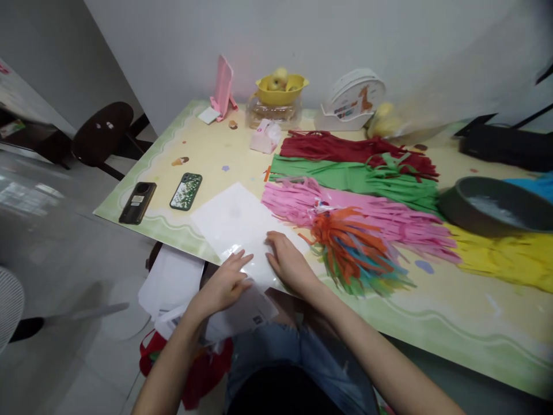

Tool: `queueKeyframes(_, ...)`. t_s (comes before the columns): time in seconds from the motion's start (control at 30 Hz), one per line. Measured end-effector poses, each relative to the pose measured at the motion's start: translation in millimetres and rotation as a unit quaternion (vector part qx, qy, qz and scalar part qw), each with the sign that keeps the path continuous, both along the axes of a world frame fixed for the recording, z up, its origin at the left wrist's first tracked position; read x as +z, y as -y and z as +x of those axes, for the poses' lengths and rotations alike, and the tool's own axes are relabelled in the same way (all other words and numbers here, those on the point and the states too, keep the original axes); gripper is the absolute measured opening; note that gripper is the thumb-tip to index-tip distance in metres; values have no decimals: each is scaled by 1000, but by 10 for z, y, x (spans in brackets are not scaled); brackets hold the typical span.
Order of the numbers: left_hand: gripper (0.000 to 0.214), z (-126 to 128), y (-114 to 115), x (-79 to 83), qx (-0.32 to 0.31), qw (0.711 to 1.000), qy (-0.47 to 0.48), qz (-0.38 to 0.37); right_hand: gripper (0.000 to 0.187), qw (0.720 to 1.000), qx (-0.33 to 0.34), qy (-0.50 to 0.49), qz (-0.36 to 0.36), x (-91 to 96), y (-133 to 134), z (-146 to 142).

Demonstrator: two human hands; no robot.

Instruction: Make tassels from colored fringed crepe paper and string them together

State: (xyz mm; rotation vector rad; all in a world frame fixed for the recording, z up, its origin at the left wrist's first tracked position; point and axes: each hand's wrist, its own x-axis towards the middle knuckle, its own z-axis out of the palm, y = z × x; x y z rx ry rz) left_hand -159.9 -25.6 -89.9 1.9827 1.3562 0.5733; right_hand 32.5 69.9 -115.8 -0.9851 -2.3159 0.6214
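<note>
A white sheet [233, 213] lies at an angle near the table's front edge, and a glossy, clear-looking part of it reaches down over that edge. My left hand [227, 283] rests on its lower left part with the fingers stretched and apart. On the right side of the sheet lies my right hand [287, 259], its fingers slightly bent and apart from the thumb. Neither hand visibly grips anything. Just right of my right hand is a bundle of orange, blue and green strips [349, 242], lying partly over pink fringed strips [389, 222].
Green [328, 170], dark red [332, 145] and yellow fringed strips [510, 259] lie to the right, with a dark round container [488, 207]. Two phones [138, 203] [186, 191] lie left. A tissue pack [264, 137] and yellow fruit bowl [280, 92] stand behind. White papers [173, 276] hang below the edge.
</note>
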Motion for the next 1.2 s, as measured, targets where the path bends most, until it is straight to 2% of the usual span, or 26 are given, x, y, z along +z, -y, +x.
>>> queueKeyframes(0.13,29,-59,-24,-107,1,1000,28,0,31,1000,2,9,6,0,9,-79)
queueKeyframes(0.47,26,-45,-30,-136,24,998,57,-5,34,999,18,7,48,-92,69,-182)
queueKeyframes(0.87,21,-37,-24,-151,38,997,68,2,30,999,20,-14,42,-89,86,-212)
queueKeyframes(1.1,33,-37,-24,-163,46,995,86,-3,33,998,17,-20,48,-110,120,-281)
queueKeyframes(1.2,32,-36,-28,-170,47,995,85,1,31,999,20,-16,44,-103,128,-289)
